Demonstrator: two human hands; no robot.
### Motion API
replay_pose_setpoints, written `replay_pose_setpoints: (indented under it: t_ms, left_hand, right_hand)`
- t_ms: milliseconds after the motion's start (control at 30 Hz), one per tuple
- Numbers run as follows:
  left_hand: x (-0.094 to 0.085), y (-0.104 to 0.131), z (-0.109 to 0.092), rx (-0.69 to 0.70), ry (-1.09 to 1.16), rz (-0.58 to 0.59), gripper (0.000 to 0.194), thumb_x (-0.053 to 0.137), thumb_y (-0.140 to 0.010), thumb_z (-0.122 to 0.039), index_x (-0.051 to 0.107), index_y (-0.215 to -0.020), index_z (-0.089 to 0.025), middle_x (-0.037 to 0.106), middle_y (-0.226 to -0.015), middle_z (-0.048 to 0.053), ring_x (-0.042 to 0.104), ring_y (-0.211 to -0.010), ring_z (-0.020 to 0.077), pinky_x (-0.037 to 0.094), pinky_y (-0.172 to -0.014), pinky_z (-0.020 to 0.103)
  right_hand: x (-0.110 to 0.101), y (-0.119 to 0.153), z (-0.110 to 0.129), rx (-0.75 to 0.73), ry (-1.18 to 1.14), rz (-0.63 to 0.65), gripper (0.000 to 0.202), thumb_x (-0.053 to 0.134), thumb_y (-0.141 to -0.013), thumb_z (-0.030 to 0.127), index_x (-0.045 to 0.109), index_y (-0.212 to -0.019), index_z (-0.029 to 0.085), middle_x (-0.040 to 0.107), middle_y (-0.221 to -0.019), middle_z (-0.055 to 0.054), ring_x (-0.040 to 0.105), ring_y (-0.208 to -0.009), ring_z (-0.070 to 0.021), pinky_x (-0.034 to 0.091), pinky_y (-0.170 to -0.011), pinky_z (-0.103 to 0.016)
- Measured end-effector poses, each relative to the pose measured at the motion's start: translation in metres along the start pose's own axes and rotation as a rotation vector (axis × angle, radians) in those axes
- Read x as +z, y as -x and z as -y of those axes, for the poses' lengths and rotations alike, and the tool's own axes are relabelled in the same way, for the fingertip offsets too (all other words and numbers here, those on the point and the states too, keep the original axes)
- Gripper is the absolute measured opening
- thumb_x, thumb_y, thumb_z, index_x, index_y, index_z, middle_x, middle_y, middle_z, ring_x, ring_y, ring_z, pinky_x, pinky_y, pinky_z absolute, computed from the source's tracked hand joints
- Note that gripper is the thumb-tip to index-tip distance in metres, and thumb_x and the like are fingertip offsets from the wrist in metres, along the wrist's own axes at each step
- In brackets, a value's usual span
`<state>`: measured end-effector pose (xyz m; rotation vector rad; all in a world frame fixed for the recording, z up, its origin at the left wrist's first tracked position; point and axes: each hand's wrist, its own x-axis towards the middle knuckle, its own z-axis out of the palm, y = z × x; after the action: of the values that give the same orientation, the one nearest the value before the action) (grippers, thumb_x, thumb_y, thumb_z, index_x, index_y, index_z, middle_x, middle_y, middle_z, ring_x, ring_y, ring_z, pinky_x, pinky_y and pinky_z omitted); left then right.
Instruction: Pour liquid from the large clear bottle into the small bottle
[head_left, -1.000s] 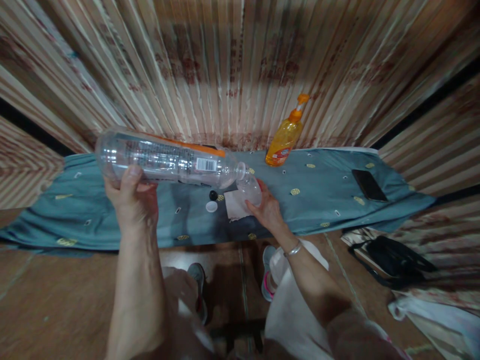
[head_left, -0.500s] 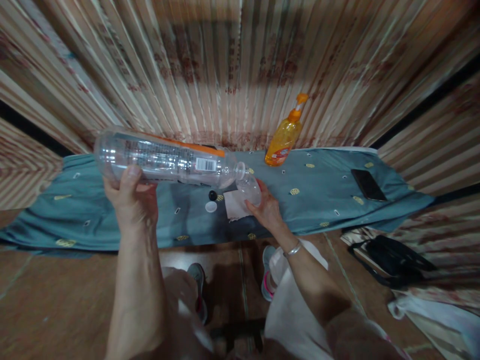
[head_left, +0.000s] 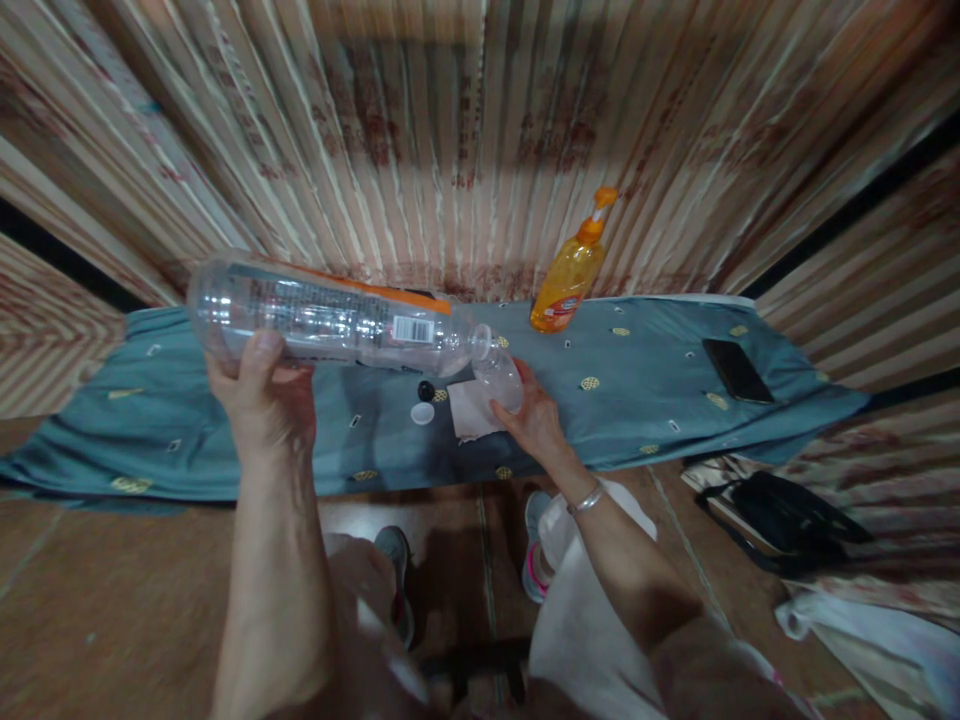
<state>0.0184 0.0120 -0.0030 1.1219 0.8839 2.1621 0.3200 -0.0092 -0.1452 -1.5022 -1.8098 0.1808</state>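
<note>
Tilted almost level, a large clear plastic bottle (head_left: 322, 315) with an orange-edged label and a barcode is gripped near its base by my left hand (head_left: 262, 395). Its mouth points right, at the rim of a small clear plastic cup (head_left: 499, 378). My right hand (head_left: 532, 410) is closed round the cup's right side, over the cloth. Whether liquid is running between them I cannot tell. Below the cup lies a pale folded paper or cloth (head_left: 471, 412). A black cap (head_left: 426, 391) and a white round lid (head_left: 422, 414) lie left of it.
A teal patterned cloth (head_left: 630, 410) covers the narrow table. An orange pump bottle (head_left: 568, 275) stands at its back edge, and a black phone (head_left: 736, 370) lies on the right. Pleated curtains (head_left: 420, 150) rise behind. A black bag (head_left: 787, 520) is at the lower right.
</note>
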Motion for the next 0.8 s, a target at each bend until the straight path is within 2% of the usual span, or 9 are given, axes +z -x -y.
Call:
replay_pose_setpoints:
  t_ms: [167,367,667,800]
  left_hand:
    - [-0.001,0.001,0.001,-0.012,0.022,-0.025,0.055,0.093,-0.043,-0.047,0.076,-0.092,-0.027,0.073,-0.097,0.001,0.068,-0.094,0.0235,0.058,-0.096,0.052]
    - [0.003,0.001,0.000,0.001,0.020,-0.004,0.055,0.091,-0.047,-0.046,0.074,-0.095,-0.025,0.071,-0.097,0.003,0.067,-0.101,0.0268,0.054,-0.102,0.055]
    - [0.009,0.005,-0.003,-0.022,0.040,-0.073,0.053,0.092,-0.043,-0.046,0.072,-0.088,-0.026,0.071,-0.095,0.004,0.067,-0.097,0.0257,0.055,-0.097,0.049]
    - [0.007,0.004,-0.002,-0.018,0.038,-0.047,0.056,0.093,-0.043,-0.047,0.072,-0.090,-0.026,0.071,-0.095,0.003,0.066,-0.100,0.0257,0.054,-0.100,0.050]
  right_hand:
    - [0.000,0.000,0.000,-0.001,0.001,-0.010,0.075,0.072,-0.088,0.038,0.045,-0.152,0.012,0.068,-0.143,-0.023,0.071,-0.127,-0.0337,0.060,-0.106,-0.048]
    - [-0.001,0.000,0.001,0.003,-0.010,-0.001,0.075,0.072,-0.089,0.040,0.044,-0.153,0.012,0.068,-0.142,-0.023,0.071,-0.127,-0.0343,0.060,-0.106,-0.049]
    - [-0.001,0.001,0.001,0.006,-0.015,-0.008,0.075,0.072,-0.090,0.041,0.044,-0.153,0.013,0.070,-0.140,-0.022,0.071,-0.126,-0.0344,0.060,-0.104,-0.049]
    - [-0.002,0.000,0.001,0.014,-0.017,-0.005,0.075,0.073,-0.089,0.039,0.045,-0.153,0.012,0.069,-0.141,-0.023,0.071,-0.126,-0.0348,0.060,-0.104,-0.048]
